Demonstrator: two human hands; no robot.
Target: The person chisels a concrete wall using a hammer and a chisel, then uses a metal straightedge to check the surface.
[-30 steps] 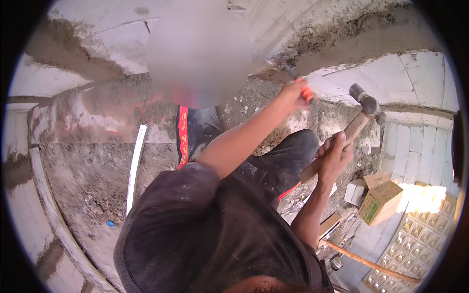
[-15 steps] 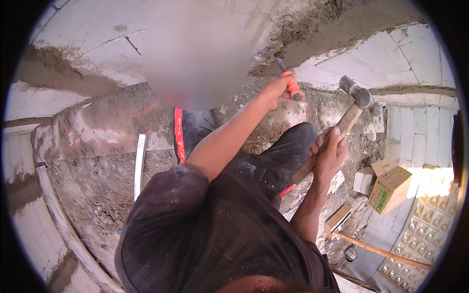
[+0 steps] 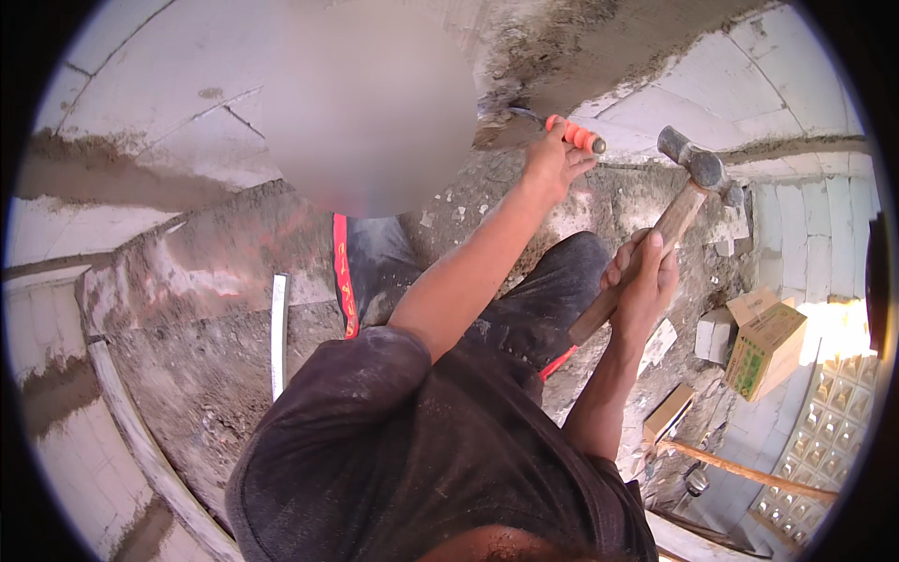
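My left hand point(image 3: 554, 167) pinches a chisel with an orange ribbed hand guard point(image 3: 573, 133), the other fingers loosely stretched out. The chisel's thin metal shank slants to the left, toward the rough, broken patch at the wall's foot; its tip is hard to make out. In my right hand point(image 3: 646, 274) is a hammer with a wooden handle point(image 3: 676, 217), gripped around the middle. Its heavy steel head point(image 3: 695, 161) is raised to the right of the chisel, apart from it.
Pale block walls with grey mortar bands point(image 3: 637, 37) surround me. Rubble-strewn ground point(image 3: 187, 384) holds a white strip point(image 3: 280, 328). At right are an open cardboard box point(image 3: 766, 351), a smaller box point(image 3: 669, 412), a wooden pole point(image 3: 749, 468) and patterned blocks point(image 3: 824, 421). A blurred patch hides the upper middle.
The chisel has tilted flatter, its butt end now further right and higher. My left fingers have loosened around it. The hammer has shifted slightly right and up, and the view has moved a little.
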